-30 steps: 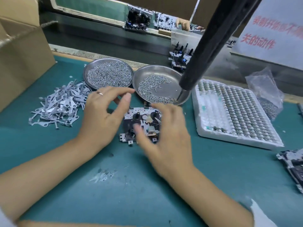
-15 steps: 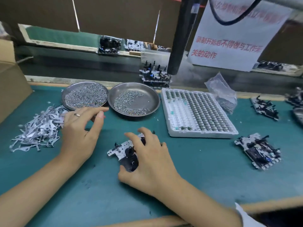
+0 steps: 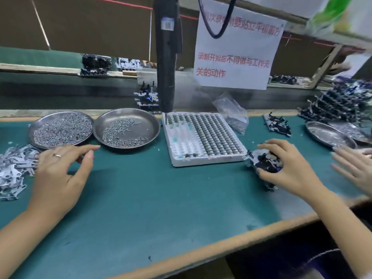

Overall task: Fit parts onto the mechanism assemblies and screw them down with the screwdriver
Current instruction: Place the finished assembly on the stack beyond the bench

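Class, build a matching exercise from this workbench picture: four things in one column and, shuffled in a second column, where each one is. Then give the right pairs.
Things
1. mechanism assembly
2. electric screwdriver
3. pile of flat metal parts
4. white foam tray

Places
A. at the table's left edge
B. hanging above the table
C. under the right hand
D. right of the two steel dishes

Pairs: 1-C, 2-B, 3-A, 4-D
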Tool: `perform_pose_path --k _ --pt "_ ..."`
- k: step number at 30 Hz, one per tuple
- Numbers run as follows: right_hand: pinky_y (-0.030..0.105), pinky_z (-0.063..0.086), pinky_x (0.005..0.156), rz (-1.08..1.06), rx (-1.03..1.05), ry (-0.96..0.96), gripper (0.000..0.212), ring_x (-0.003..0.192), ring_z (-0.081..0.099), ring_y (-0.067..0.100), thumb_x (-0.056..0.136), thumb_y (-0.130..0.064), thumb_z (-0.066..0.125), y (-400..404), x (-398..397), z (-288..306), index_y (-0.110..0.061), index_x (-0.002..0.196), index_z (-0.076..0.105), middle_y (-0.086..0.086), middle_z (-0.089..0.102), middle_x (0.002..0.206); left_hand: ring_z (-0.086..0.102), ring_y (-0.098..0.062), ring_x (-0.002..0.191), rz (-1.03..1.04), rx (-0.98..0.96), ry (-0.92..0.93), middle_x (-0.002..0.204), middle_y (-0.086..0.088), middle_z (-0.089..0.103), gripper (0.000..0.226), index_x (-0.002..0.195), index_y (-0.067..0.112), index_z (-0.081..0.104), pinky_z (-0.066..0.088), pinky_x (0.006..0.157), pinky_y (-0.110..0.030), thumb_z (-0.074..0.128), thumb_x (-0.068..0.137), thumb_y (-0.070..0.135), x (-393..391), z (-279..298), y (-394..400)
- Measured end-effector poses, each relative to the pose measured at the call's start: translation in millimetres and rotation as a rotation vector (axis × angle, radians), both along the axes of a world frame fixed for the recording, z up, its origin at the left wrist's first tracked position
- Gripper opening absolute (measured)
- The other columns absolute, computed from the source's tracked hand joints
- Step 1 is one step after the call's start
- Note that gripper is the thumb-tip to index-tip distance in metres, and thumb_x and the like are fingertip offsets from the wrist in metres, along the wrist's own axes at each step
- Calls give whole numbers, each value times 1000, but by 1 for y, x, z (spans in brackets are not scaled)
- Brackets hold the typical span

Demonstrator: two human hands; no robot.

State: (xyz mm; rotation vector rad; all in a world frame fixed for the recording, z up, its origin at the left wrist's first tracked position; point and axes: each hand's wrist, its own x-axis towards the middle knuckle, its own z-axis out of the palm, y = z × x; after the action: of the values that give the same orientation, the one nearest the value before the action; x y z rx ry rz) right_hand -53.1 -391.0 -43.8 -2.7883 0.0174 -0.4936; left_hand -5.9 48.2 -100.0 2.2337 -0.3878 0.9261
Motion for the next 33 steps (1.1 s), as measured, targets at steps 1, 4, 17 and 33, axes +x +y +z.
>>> perform_pose_path --k 1,4,17,33 --pt "39 38 98 15 -7 40 55 113 50 25 66 -14 82 -11 4 -2 -20 118 64 2 55 124 57 -15 84 1 -1 4 76 -6 64 33 102 10 69 41 87 -59 44 94 30 0 -1 1" --pt "50 31 104 18 -34 129 50 121 47 29 73 -13 77 -25 13 -10 -21 121 62 5 55 127 52 0 88 10 -1 24 77 -6 64 36 102 10 69 40 90 -56 43 94 32 0 -2 3" --pt "33 53 67 706 55 -73 16 81 63 23 81 -8 63 159 -2 -46 -9 94 72 2 68 89 54 -16 80 53 63 -52 80 -6 67 31 98 8 71 38 84 -44 47 91 26 -3 3 -4" --pt "28 49 65 567 619 -241 26 64 54 8 82 -11 54 246 94 -62 -15 99 73 -4 69 79 47 -24 124 68 296 383 139 -4 47 48 138 21 45 37 104 -41 56 93 35 176 69 -72"
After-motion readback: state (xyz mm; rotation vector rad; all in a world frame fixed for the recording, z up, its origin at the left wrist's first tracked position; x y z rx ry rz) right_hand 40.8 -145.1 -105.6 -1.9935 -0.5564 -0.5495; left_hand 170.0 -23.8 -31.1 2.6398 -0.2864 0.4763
